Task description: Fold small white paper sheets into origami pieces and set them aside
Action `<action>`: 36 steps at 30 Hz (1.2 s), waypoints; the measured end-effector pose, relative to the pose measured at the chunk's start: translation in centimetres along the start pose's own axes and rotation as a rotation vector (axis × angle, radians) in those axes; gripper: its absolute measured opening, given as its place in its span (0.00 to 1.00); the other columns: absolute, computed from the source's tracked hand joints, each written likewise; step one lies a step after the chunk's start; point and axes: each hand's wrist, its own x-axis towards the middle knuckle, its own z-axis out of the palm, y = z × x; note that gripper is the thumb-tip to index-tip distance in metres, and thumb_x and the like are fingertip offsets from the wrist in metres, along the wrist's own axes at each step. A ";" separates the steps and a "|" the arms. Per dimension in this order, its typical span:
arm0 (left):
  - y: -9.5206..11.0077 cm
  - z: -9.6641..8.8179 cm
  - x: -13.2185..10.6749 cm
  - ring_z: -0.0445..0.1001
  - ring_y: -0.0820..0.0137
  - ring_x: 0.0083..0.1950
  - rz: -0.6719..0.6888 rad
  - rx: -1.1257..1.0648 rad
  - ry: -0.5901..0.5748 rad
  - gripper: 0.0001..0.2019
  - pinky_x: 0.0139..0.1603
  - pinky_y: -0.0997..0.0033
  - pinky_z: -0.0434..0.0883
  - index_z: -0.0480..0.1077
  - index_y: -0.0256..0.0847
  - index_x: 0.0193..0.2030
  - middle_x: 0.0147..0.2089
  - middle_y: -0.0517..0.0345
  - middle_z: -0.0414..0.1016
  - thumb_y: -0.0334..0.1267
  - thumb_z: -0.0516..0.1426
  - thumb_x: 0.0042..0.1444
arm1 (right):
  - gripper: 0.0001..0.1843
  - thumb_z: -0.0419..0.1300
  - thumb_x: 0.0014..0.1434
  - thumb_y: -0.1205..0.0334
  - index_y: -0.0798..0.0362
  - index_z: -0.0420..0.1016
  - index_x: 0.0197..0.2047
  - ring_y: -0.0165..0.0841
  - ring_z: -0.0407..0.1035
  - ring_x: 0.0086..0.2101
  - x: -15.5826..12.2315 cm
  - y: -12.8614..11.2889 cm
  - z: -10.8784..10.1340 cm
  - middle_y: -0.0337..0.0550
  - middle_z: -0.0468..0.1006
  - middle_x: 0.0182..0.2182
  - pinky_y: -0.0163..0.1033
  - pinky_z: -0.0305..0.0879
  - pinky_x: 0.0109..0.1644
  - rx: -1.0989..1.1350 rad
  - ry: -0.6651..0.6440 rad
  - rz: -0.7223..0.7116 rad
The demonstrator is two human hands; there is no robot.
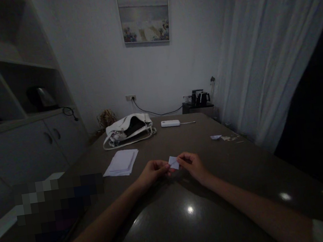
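Note:
A small folded piece of white paper [173, 162] is held up between my two hands, just above the dark table [171, 231]. My left hand [153, 171] pinches its left corner between thumb and fingers. On the other side my right hand [194, 167] grips the right edge, thumb on the near face. A crease runs across the paper. To the left of my hands lies a stack of white paper sheets [122, 161]. Another small folded paper [216, 137] sits farther off to the right.
Toward the back stand a white handbag [129, 127] and a white power bank [170, 123] with a short cable. Paper scraps [231, 137] lie near the right edge. A pixelated patch [62, 207] hides something at left. Pale curtains [248, 52] hang on the right.

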 end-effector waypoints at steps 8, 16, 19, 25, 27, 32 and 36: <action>0.3 0.7 0.1 0.68 0.74 0.24 0.039 0.070 0.037 0.19 0.28 0.77 0.63 0.71 0.31 0.28 0.27 0.52 0.76 0.50 0.61 0.45 | 0.13 0.59 0.51 0.53 0.56 0.72 0.26 0.29 0.65 0.23 -0.1 0.4 0.2 0.40 0.72 0.21 0.32 0.60 0.26 -0.048 0.041 0.013; 0.5 0.8 0.0 0.63 0.76 0.23 0.059 0.184 0.068 0.20 0.24 0.78 0.58 0.66 0.34 0.24 0.20 0.63 0.66 0.53 0.59 0.45 | 0.13 0.59 0.51 0.55 0.56 0.71 0.24 0.26 0.62 0.21 -0.6 -0.9 0.4 0.36 0.68 0.19 0.31 0.57 0.26 -0.060 -0.111 0.003; 0.4 0.8 -0.2 0.61 0.77 0.22 0.093 0.207 0.074 0.20 0.23 0.79 0.56 0.64 0.34 0.22 0.20 0.63 0.64 0.52 0.59 0.46 | 0.14 0.59 0.51 0.54 0.56 0.70 0.23 0.26 0.62 0.21 -0.8 -1.4 0.6 0.36 0.68 0.19 0.31 0.57 0.26 -0.044 -0.140 0.019; 0.4 0.9 -0.2 0.60 0.78 0.21 0.100 0.178 0.104 0.20 0.22 0.79 0.56 0.63 0.34 0.22 0.19 0.64 0.62 0.52 0.59 0.46 | 0.14 0.61 0.49 0.52 0.57 0.70 0.28 0.24 0.61 0.20 -0.7 -0.9 0.7 0.36 0.69 0.21 0.31 0.58 0.25 0.067 -0.202 0.117; 0.4 1.0 -0.1 0.62 0.77 0.22 0.108 0.176 0.121 0.20 0.22 0.79 0.57 0.64 0.34 0.23 0.20 0.63 0.64 0.53 0.59 0.46 | 0.14 0.63 0.48 0.53 0.57 0.70 0.28 0.24 0.61 0.20 -0.6 -0.3 0.6 0.35 0.69 0.21 0.30 0.58 0.25 0.067 -0.215 0.135; 0.5 1.1 0.0 0.62 0.76 0.24 0.162 0.172 0.141 0.20 0.24 0.79 0.58 0.65 0.34 0.25 0.22 0.62 0.65 0.53 0.59 0.46 | 0.16 0.63 0.46 0.52 0.57 0.69 0.26 0.25 0.62 0.21 -0.5 0.4 0.6 0.37 0.70 0.21 0.30 0.57 0.24 0.043 -0.224 0.150; 0.4 1.0 0.1 0.64 0.75 0.26 0.168 0.200 0.109 0.19 0.26 0.78 0.60 0.67 0.33 0.29 0.24 0.61 0.67 0.52 0.58 0.47 | 0.17 0.62 0.47 0.49 0.56 0.68 0.25 0.24 0.61 0.20 -0.4 0.1 0.6 0.36 0.69 0.20 0.31 0.57 0.24 0.062 -0.216 0.153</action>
